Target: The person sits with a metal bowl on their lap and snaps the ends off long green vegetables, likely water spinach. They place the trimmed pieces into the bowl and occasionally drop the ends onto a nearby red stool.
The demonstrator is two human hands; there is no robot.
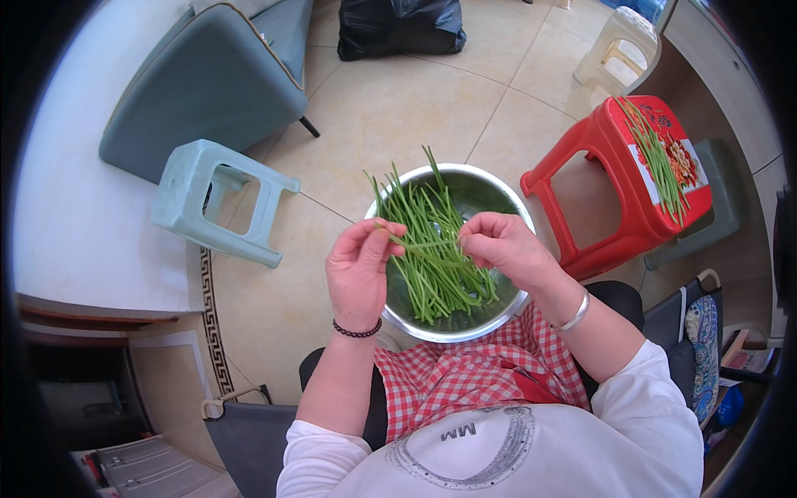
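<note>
A wide steel bowl [519, 214] rests at my lap, with many long thin green stems [440, 286] lying across it; they look like garlic scapes. Above the bowl, my left hand [361, 257] pinches one end of a single green stem [423, 245]. My right hand [506, 245] has its fingers closed at that stem's other end, so it stretches between both hands. The bowl's bottom is partly hidden by the stems and my right hand.
To the right stands a red plastic stool [594, 141] with more green stems [658, 166] on its seat. A pale blue stool [187, 187] is at the left, below a grey-blue chair [207, 91]. A black plastic bag [398, 29] sits on the floor ahead.
</note>
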